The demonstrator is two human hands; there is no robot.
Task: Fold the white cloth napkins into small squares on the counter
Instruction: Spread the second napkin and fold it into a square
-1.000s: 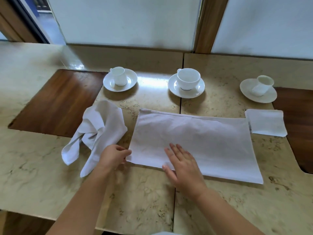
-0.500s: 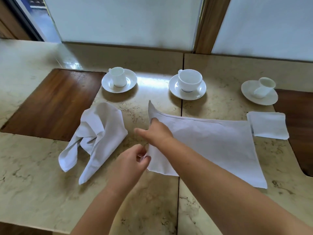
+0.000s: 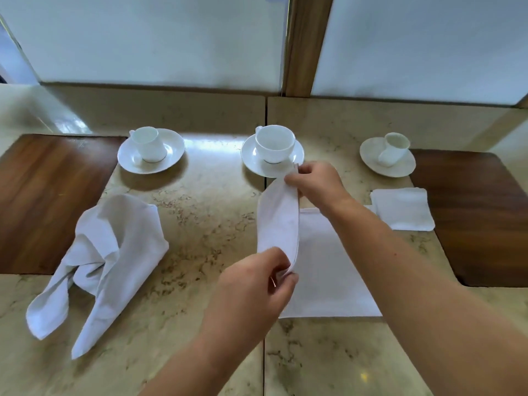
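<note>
A white cloth napkin (image 3: 323,270) lies on the marble counter (image 3: 205,224), its left edge lifted and curling over to the right. My left hand (image 3: 254,284) pinches the near corner of that raised edge. My right hand (image 3: 317,181) pinches the far corner, close to the middle saucer. A crumpled white napkin (image 3: 105,252) lies loose to the left. A napkin folded into a small square (image 3: 403,208) rests at the right, touching the far right corner of the napkin I hold.
Three white cups on saucers stand along the back: left (image 3: 150,148), middle (image 3: 273,148), right (image 3: 390,154). Dark wooden inlays sit in the counter at left (image 3: 48,195) and right (image 3: 480,215). A wall with a wooden post (image 3: 305,44) closes the back.
Both hands have lifted the napkin's left edge from the counter and carried it rightward over the cloth. The view has shifted closer and slightly right.
</note>
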